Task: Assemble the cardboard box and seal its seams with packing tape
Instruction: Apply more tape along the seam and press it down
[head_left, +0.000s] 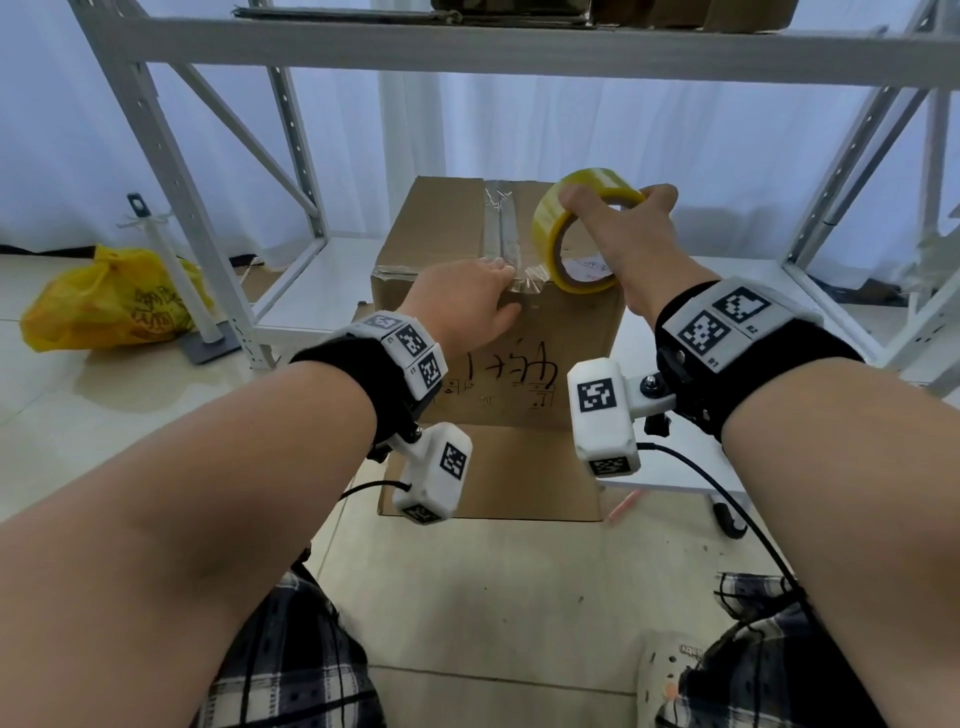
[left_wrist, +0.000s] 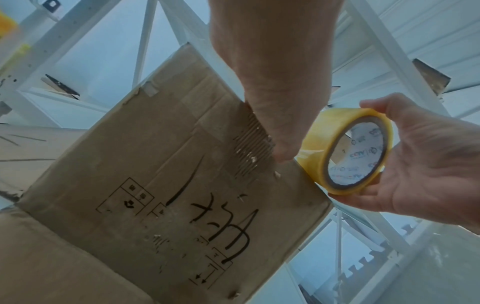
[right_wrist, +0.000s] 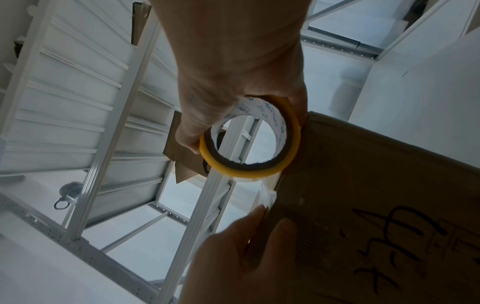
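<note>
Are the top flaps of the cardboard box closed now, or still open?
Closed. The top flaps lie flat with clear tape along their centre seam; the left hand presses the front edge of the cardboard box.

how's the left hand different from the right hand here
The left hand lies with its fingers spread over the cardboard box's near top edge, pressing a clear tape strip down; the right hand is curled round the yellow tape roll.
The left hand rests on the box; the right hand is raised above the box's right side, holding the roll on edge.
Both wear black wrist straps with white marker blocks.
</note>
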